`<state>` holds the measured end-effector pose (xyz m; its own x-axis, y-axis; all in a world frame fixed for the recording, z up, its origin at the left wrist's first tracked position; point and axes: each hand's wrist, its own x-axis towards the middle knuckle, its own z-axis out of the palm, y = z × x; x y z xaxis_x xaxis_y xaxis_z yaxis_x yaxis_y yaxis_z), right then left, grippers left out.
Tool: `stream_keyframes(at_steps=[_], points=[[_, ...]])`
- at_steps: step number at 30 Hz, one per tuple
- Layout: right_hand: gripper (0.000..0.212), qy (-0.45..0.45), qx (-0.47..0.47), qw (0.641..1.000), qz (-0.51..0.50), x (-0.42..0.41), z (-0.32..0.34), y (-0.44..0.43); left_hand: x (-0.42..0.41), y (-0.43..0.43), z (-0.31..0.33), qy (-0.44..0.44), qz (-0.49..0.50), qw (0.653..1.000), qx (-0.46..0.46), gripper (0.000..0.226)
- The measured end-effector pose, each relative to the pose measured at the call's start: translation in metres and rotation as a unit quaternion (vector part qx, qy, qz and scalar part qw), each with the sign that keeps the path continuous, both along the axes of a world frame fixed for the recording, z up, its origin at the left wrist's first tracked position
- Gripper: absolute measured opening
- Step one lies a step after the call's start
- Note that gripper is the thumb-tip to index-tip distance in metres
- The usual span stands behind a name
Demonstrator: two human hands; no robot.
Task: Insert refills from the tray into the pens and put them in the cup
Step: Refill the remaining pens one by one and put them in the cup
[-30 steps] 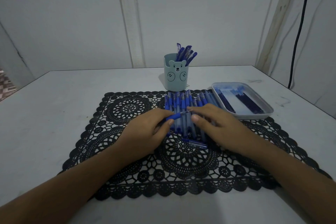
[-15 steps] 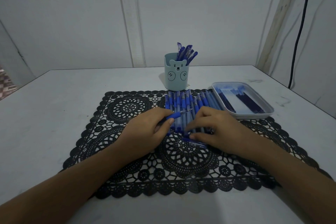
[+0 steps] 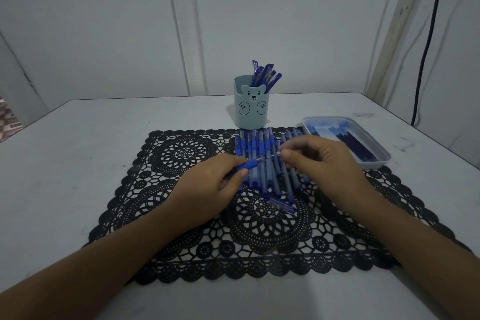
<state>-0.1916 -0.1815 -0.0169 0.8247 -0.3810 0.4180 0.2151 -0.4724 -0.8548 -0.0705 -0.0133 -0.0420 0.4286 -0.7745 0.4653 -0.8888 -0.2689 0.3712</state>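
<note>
Blue-gripped pen (image 3: 255,163) points right, pinched in my left hand (image 3: 207,189). My right hand (image 3: 324,161) curls, pinching its tip.

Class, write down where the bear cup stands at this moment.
In the head view the bear cup stands on the table just beyond the far edge of the black lace mat, left of the tray.

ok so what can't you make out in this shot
Head view, dim:
pens in the cup: lower ends hidden by its wall.
right hand: whether it pinches anything at the tip of the pen in the left hand, too small.
refills in the tray: count blurred.
</note>
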Motion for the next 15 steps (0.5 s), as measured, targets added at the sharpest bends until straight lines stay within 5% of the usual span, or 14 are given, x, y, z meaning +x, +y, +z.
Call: stream_keyframes(at_steps=[15], points=[[0.024, 0.009, -0.172, 0.985, 0.007, -0.0016, -0.0024, 0.0014, 0.0002, 0.0004, -0.0031, -0.075, -0.040, 0.996, -0.015, 0.037]])
